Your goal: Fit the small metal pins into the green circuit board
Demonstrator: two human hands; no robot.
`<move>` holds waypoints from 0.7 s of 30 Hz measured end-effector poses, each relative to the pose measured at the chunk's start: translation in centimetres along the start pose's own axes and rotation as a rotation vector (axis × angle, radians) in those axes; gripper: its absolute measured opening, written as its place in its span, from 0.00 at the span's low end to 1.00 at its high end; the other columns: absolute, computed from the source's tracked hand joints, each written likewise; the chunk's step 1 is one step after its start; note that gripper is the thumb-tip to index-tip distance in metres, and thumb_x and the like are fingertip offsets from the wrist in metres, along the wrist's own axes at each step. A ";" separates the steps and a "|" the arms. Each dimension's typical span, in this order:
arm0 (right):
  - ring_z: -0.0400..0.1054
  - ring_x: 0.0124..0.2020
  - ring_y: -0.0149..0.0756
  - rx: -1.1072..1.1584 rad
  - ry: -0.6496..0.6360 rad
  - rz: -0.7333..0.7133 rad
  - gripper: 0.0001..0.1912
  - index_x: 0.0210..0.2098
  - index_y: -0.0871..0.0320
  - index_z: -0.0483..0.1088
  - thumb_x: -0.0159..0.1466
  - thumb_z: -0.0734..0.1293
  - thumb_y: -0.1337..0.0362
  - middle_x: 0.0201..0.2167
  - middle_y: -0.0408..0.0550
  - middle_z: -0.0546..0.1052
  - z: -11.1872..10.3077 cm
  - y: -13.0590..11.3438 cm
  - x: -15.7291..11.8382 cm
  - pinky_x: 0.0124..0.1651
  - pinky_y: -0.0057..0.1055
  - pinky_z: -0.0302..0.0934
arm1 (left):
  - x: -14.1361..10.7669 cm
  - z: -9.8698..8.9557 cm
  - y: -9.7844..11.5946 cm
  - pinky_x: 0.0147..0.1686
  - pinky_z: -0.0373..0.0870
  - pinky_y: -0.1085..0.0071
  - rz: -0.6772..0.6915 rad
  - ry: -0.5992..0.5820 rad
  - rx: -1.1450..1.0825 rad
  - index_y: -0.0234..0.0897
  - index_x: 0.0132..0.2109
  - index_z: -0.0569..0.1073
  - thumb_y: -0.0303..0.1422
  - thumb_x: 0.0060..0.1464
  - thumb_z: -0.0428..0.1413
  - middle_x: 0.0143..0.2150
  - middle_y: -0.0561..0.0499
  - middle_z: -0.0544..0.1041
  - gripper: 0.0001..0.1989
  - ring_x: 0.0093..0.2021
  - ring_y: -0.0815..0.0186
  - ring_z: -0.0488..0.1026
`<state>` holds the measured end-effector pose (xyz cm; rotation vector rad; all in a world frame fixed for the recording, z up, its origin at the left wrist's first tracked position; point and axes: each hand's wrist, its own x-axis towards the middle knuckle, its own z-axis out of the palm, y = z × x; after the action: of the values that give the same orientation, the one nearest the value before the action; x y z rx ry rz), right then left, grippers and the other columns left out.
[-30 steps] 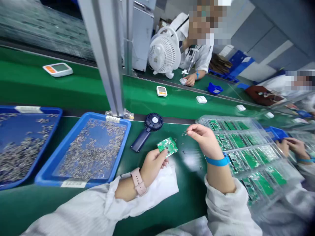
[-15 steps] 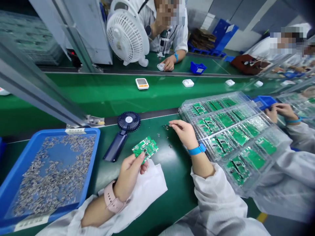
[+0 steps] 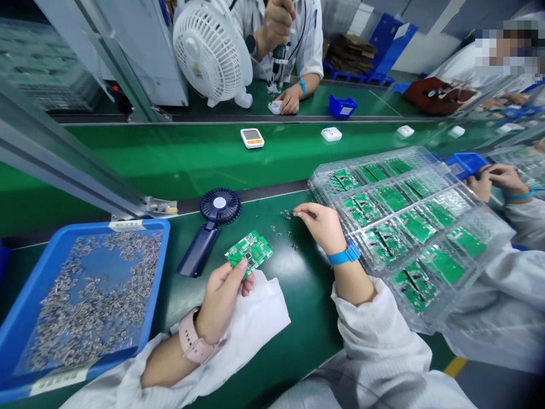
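Clock centred on the board [image 3: 249, 250], twelve away from me.

Cloth [image 3: 266, 307], white, at six: lies by my left wrist, perhaps as padding on the tabletop [image 3: 310, 309].
Left hand [image 3: 225, 295]: grips the board by its near edge, thumb uppermost, leaving most of its face uncovered.
Right hand [image 3: 321, 227], at two: thumb and forefinger drawn close beside the bits [image 3: 286, 215]; whether they grip one, too small to tell.
Bits, metal, loose, at one to two: scattered thinly, which probably makes single ones easier to pick.
Fan [image 3: 220, 203], at ten: flat, seemingly set aside.
Bin [image 3: 159, 272], blue, at nine: raised rim contains many more bits.
Tray [image 3: 496, 227], clear, at three: compartments keep similar boards [image 3: 413, 224] apart.

Room: open tabletop at four to five, between cloth and right sleeve; bare strip from board to bits. Limits: tray's edge just beside my right wrist; bin's rim at nine; dark rail [image 3: 272, 190] at twelve, green belt [image 3: 191, 153] beyond.
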<state>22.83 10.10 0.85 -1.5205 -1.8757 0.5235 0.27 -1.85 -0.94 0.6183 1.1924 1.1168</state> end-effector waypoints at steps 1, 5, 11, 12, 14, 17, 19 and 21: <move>0.74 0.37 0.36 0.012 -0.009 0.005 0.08 0.35 0.55 0.77 0.62 0.65 0.67 0.35 0.45 0.81 0.0 -0.1 0.0 0.47 0.34 0.66 | 0.0 0.0 0.0 0.21 0.62 0.74 0.002 -0.005 0.000 0.34 0.25 0.71 0.47 0.51 0.60 0.21 0.53 0.72 0.20 0.21 0.72 0.66; 0.72 0.34 0.34 0.066 -0.053 0.001 0.06 0.35 0.56 0.74 0.62 0.65 0.66 0.33 0.44 0.79 0.0 -1.0 -0.4 0.41 0.32 0.65 | 0.1 0.1 0.0 0.21 0.62 0.74 0.007 0.002 -0.005 0.34 0.25 0.71 0.46 0.51 0.60 0.21 0.53 0.72 0.19 0.21 0.72 0.66; 0.69 0.39 0.37 -0.057 -0.162 -0.303 0.05 0.37 0.56 0.70 0.66 0.62 0.67 0.35 0.47 0.77 -0.6 -4.7 -2.1 0.45 0.35 0.63 | 0.0 0.2 0.0 0.20 0.62 0.75 0.011 0.024 0.019 0.34 0.24 0.71 0.46 0.50 0.60 0.20 0.52 0.72 0.19 0.20 0.72 0.67; 0.68 0.39 0.38 -0.119 -0.197 -0.381 0.06 0.36 0.56 0.70 0.67 0.61 0.68 0.35 0.48 0.77 -0.7 -5.4 -2.5 0.45 0.36 0.62 | 0.0 0.2 -0.1 0.20 0.61 0.75 0.010 0.028 0.031 0.34 0.24 0.71 0.46 0.51 0.60 0.20 0.53 0.72 0.19 0.19 0.72 0.66; 0.66 0.39 0.39 -0.244 -0.264 -0.499 0.09 0.35 0.57 0.70 0.67 0.59 0.70 0.34 0.50 0.76 -0.8 -6.3 -3.3 0.45 0.37 0.61 | 0.0 0.1 -0.1 0.19 0.61 0.75 0.008 0.041 0.055 0.34 0.24 0.70 0.45 0.52 0.59 0.19 0.53 0.71 0.19 0.19 0.72 0.66; 0.64 0.38 0.39 -0.396 -0.305 -0.585 0.10 0.35 0.59 0.70 0.67 0.58 0.72 0.33 0.50 0.75 -0.5 -6.9 -4.2 0.43 0.37 0.59 | 0.0 0.2 -0.1 0.19 0.62 0.76 0.013 0.052 0.085 0.35 0.23 0.70 0.44 0.53 0.58 0.19 0.53 0.71 0.19 0.18 0.72 0.66; 0.63 0.37 0.39 -0.454 -0.304 -0.620 0.09 0.34 0.59 0.70 0.67 0.59 0.72 0.33 0.50 0.74 -0.3 -7.0 -4.5 0.41 0.37 0.58 | 0.0 0.2 0.0 0.19 0.62 0.76 0.022 0.050 0.101 0.35 0.23 0.70 0.43 0.54 0.58 0.19 0.53 0.71 0.18 0.18 0.72 0.66; 0.62 0.37 0.39 -0.481 -0.298 -0.645 0.08 0.34 0.60 0.70 0.66 0.60 0.72 0.32 0.49 0.74 -0.2 -7.1 -4.7 0.40 0.37 0.56 | 0.0 0.3 0.0 0.19 0.62 0.76 0.027 0.049 0.113 0.35 0.23 0.69 0.42 0.54 0.57 0.18 0.53 0.71 0.18 0.18 0.72 0.66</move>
<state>18.50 3.80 4.58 -1.0279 -2.7069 -0.0125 0.54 -1.82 -0.80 0.6987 1.2991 1.0984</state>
